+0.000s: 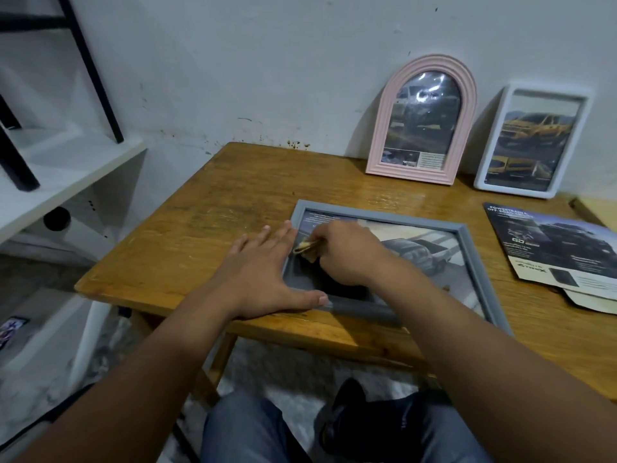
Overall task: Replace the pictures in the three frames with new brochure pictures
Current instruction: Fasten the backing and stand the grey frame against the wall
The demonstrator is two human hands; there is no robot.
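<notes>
A grey frame (477,259) lies flat on the wooden table (207,222), in the centre right of the picture, with a brochure picture of a pickup truck showing through its front. The left hand (263,272) lies flat at the frame's left side, fingers (267,233) straight and slightly spread on the table just beside the frame's left edge, while the thumb stretches along the frame's lower rail. The right hand (347,253) sits over the left part of the framed picture, its fingers curled and pinching a small yellowish cloth (305,247) against the glass; what exactly the cloth is made of cannot be told. The cloth lies just inside the frame's left rail, right next to the left hand's fingertips.

In the upper right, a pink arched frame (379,142) and a white frame (494,145) lean upright against the wall, side by side, each holding a picture of yellow vehicles. At the right edge, near the grey frame but apart from it, an open brochure (551,248) lies flat on the table. A white shelf (66,168) stands in the upper left.
</notes>
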